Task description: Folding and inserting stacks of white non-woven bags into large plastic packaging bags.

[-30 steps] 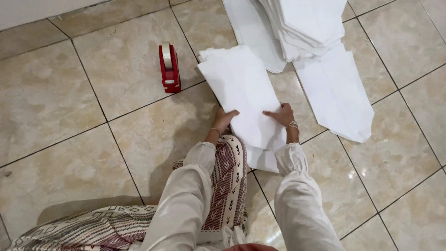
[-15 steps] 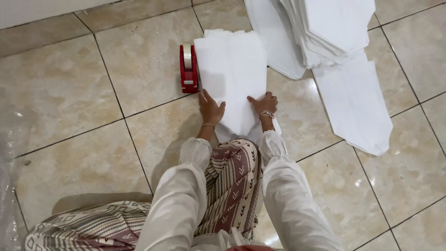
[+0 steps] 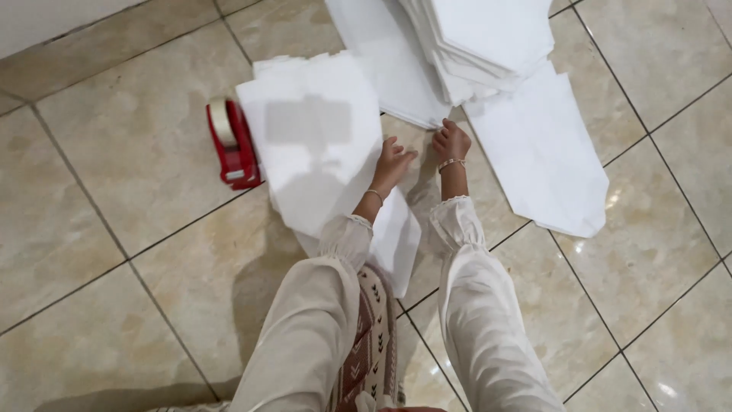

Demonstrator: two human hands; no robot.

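left hand [image 3: 393, 162]: fingers spread flat, pressing right edge of white paper bag stack [image 3: 320, 145] on tiled floor [image 3: 114, 229], gripping nothing. right hand [image 3: 451, 142]: fingers curled down, tips on floor beside large paper pile [image 3: 480, 42], holding nothing. red tape dispenser [image 3: 232, 145] touching stack's left edge. 1 loose white sheet [image 3: 545, 156] at right.

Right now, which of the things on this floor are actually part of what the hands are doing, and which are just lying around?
In hand:
- left hand resting on the folded white paper piece
- right hand on the tile beside the big paper stack

Lying about:
- red tape dispenser
- single white sheet
- tiled floor
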